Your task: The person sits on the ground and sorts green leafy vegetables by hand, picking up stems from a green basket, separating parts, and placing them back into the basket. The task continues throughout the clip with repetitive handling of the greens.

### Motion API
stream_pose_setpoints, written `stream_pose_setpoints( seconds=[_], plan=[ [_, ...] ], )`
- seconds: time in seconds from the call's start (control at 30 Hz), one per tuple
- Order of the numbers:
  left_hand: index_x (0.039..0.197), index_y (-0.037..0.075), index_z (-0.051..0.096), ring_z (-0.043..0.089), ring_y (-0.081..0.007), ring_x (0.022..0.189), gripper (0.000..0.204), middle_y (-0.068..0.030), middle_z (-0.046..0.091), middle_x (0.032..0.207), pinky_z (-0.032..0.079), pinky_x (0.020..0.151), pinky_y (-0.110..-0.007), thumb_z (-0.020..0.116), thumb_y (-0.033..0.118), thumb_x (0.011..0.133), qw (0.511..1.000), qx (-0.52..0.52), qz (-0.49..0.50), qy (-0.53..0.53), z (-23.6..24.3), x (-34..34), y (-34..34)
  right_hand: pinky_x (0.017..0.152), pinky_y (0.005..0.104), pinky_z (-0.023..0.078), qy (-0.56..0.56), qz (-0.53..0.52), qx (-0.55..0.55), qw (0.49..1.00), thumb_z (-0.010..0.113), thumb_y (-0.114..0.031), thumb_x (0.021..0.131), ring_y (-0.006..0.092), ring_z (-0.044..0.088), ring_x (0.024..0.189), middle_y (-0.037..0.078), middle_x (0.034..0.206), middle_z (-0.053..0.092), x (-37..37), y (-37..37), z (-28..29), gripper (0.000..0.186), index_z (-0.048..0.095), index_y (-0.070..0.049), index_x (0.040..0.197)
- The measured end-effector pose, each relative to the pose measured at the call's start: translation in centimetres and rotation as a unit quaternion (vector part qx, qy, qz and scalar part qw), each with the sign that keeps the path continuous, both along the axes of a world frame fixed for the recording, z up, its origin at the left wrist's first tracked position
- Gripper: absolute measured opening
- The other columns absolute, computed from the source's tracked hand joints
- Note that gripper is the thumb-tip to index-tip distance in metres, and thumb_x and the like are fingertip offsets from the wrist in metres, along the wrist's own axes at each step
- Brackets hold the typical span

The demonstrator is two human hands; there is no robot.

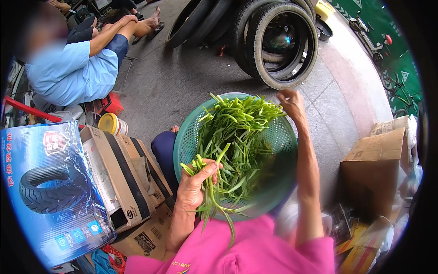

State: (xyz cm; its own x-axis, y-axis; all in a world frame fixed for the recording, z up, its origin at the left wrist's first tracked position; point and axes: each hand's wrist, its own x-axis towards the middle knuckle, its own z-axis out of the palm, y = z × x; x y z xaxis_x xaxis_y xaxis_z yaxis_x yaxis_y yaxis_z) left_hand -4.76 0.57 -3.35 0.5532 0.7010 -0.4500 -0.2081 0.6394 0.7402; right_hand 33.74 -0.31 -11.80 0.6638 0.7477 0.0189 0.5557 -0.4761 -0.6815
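Note:
A green perforated plastic basket rests at my lap, heaped with leafy green vegetables whose hollow stems look like water spinach. Over its near left side, my left hand is closed round a small bunch of stems, with long leaves trailing below the fingers. My right hand reaches to the far right rim, beside the cut ends of the heaped stems. Its fingers are curled together, and whatever they pinch is too small or hidden to make out.
Tyres stand beyond the basket. Cardboard boxes and a blue tyre box crowd my left; another carton sits on the right. A person in a light blue shirt sits at far left, near a yellow-lidded tub.

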Motion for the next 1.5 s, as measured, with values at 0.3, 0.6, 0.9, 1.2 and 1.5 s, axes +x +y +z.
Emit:
stream_pose_setpoints(
  seconds=[0.3, 0.6, 0.9, 1.2, 1.5],
  plan=[
    [0.093, 0.001, 0.07, 0.059, -0.0105, 0.065, 0.013, -0.0065, 0.069, 0.084, 0.047, 0.058, -0.024, 0.07, 0.014, 0.092, 0.998, -0.026, -0.047, -0.022, -0.3, 1.2, 0.9, 0.096, 0.0503, 0.051, -0.292, 0.411, 0.225, 0.834, 0.07, -0.016, 0.067, 0.0282, 0.062, 0.103, 0.012, 0.102, 0.067, -18.1, -4.8, 12.3, 0.034, 0.069, 0.0, 0.096],
    [0.095, -0.002, 0.071, 0.059, -0.0087, 0.067, 0.011, -0.0024, 0.066, 0.078, 0.047, 0.061, -0.022, 0.072, 0.008, 0.09, 0.991, 0.06, -0.118, -0.001, -0.5, 0.6, 1.1, 0.094, 0.0495, 0.048, -0.222, 0.442, 0.183, 0.849, 0.073, -0.016, 0.063, 0.0252, 0.057, 0.082, 0.007, 0.08, 0.058, -19.0, -5.1, 10.6, 0.027, 0.064, -0.002, 0.084],
    [0.102, -0.003, 0.073, 0.062, -0.0128, 0.073, 0.02, -0.0081, 0.069, 0.085, 0.049, 0.065, -0.026, 0.073, 0.014, 0.091, 0.987, 0.063, -0.116, -0.088, -1.7, 1.9, 0.1, 0.065, 0.0288, 0.051, 0.266, 0.125, 0.237, 0.926, 0.062, 0.004, 0.078, 0.0144, 0.063, 0.069, 0.007, 0.074, 0.067, -20.3, -6.6, 7.4, 0.005, 0.067, 0.001, 0.078],
    [0.103, 0.001, 0.071, 0.068, -0.0169, 0.073, 0.023, -0.0102, 0.072, 0.086, 0.058, 0.067, -0.031, 0.076, 0.018, 0.089, 0.991, -0.089, 0.092, -0.028, -3.4, 2.1, 1.0, 0.07, 0.0319, 0.055, -0.083, 0.008, -0.025, 0.996, 0.071, -0.009, 0.083, 0.0253, 0.07, 0.077, 0.013, 0.087, 0.072, -16.6, -12.9, 5.8, 0.015, 0.074, -0.003, 0.096],
    [0.105, 0.002, 0.068, 0.066, -0.0183, 0.079, 0.023, -0.0098, 0.069, 0.088, 0.055, 0.072, -0.032, 0.073, 0.019, 0.091, 0.994, -0.077, 0.078, -0.003, -2.6, 2.5, 0.0, 0.071, 0.0382, 0.048, -0.002, 0.22, 0.077, 0.972, 0.075, -0.011, 0.08, 0.0263, 0.064, 0.076, 0.008, 0.086, 0.069, -22.1, -9.9, 9.3, 0.01, 0.073, -0.006, 0.088]
  ],
)
